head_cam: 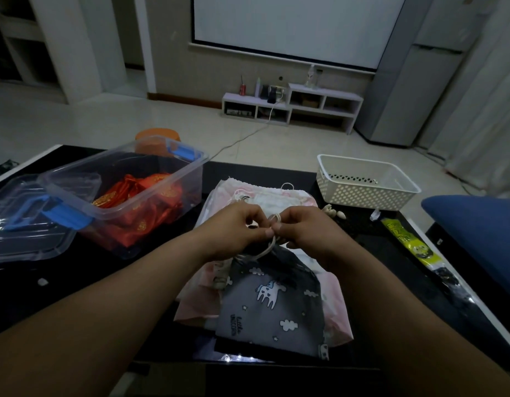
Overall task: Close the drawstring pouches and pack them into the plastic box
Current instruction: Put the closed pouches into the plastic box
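While both hands meet over the pile, I see the left hand (236, 224) and the right hand (302, 227) each pinching the white drawstring (265, 250) between thumb and fingertips, with the thumbs almost touching. Just below them, toward the wrists, lies the grey unicorn pouch (273, 308). Its neck is gathered under the cord, and it rests on pink pouches (335, 308) spread beneath both hands. Left of the left hand stands the clear plastic box (119, 216), open, with red pouches (142, 202) inside. Its lid (24, 242) lies farther left. Beyond the right hand sits a white basket (362, 193).
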